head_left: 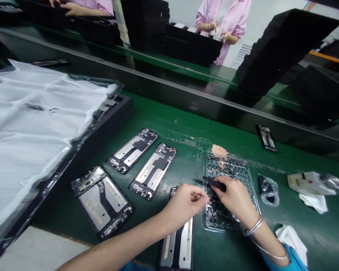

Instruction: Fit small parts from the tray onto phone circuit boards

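Note:
My right hand [234, 195] grips a pair of black tweezers [214, 183] over a clear plastic tray [253, 185] filled with rows of small dark parts. Beside the tray's left edge, my left hand [183, 203] is closed in a pinch; whatever it holds is too small to make out. An opened phone body [177, 246] with silver panels and a black flex cable lies partly hidden under my left wrist. Left of it on the green table are three more opened phone bodies, one upper [132, 150], one middle [154, 171] and one nearer [103, 202].
A black crate [101, 128] covered by white sheeting [39, 113] fills the left. A small plastic bag [268, 190], a box [307, 182] and white cloths [292, 239] lie right. Another phone [267, 138] rests by the dark ledge [186, 88]. Two people in pink work beyond.

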Action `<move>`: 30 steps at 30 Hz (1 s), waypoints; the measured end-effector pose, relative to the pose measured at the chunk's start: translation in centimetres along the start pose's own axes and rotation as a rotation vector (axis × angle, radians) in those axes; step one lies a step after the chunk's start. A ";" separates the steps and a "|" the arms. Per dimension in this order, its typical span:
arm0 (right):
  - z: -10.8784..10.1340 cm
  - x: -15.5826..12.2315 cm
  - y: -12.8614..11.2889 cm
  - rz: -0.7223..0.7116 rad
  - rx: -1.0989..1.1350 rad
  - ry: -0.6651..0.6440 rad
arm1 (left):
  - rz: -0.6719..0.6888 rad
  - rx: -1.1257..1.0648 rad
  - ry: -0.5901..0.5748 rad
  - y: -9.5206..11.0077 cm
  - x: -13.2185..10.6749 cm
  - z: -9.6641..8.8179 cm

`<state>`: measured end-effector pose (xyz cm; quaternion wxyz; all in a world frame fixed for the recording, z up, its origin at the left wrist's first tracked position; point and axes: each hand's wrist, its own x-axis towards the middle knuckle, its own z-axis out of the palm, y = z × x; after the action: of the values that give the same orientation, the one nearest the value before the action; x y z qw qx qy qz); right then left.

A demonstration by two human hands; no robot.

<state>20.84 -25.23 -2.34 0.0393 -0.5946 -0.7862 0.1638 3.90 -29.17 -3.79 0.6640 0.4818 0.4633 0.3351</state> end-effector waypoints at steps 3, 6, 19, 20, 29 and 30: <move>0.2 0.3 0.2 0.010 0.019 -0.008 | -0.025 -0.044 0.000 0.3 -0.1 -0.1; 0.3 0.3 0.3 0.009 0.063 -0.010 | -0.032 -0.098 0.003 0.6 -0.1 -0.1; -0.3 -3.2 -1.8 0.009 0.753 0.022 | -0.069 -0.237 -0.040 0.3 0.0 -0.3; -0.1 -3.4 -1.9 -0.003 0.757 0.037 | -0.073 -0.254 -0.054 0.2 0.1 -0.3; 0.8 -3.8 -1.4 -0.125 0.624 0.097 | -0.086 -0.343 -0.136 -0.5 0.1 -0.5; 0.7 -3.8 -1.4 -0.119 0.639 0.091 | -0.085 -0.334 -0.132 -0.4 0.1 -0.5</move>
<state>20.45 -29.30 -2.05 0.2682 -0.5119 -0.7260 0.3729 3.46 -29.06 -4.29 0.7773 0.3659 0.3767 0.3464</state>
